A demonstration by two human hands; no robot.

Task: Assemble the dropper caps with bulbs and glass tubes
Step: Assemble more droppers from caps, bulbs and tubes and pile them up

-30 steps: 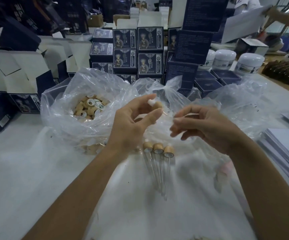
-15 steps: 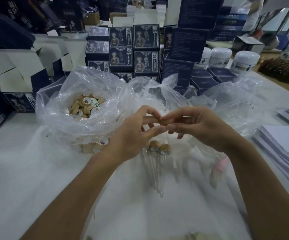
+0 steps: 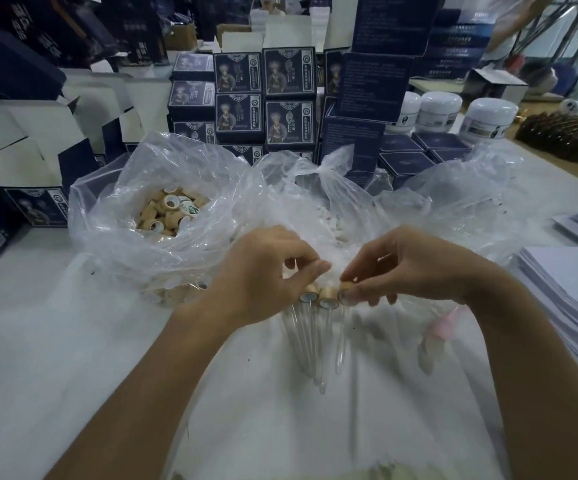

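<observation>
My right hand pinches a bamboo dropper cap between thumb and fingers, with its glass tube pointing down toward me. Just left of it, two assembled droppers lie side by side on the white sheet, tubes toward me. My left hand hovers over the leftmost cap with its fingers loosely curled and nothing visible in them. Behind it, an open plastic bag holds loose bamboo caps. A second bag holds white rubber bulbs.
Stacked dark blue product boxes stand behind the bags, and open cartons are at the left. White jars and brown bottles sit at the back right. Stacks of paper lie at the right. A pink object lies under plastic.
The hands, which had met over the cap and tube, have separated. My right hand has brought the assembled dropper down beside the two lying ones, and my left hand has let go.
</observation>
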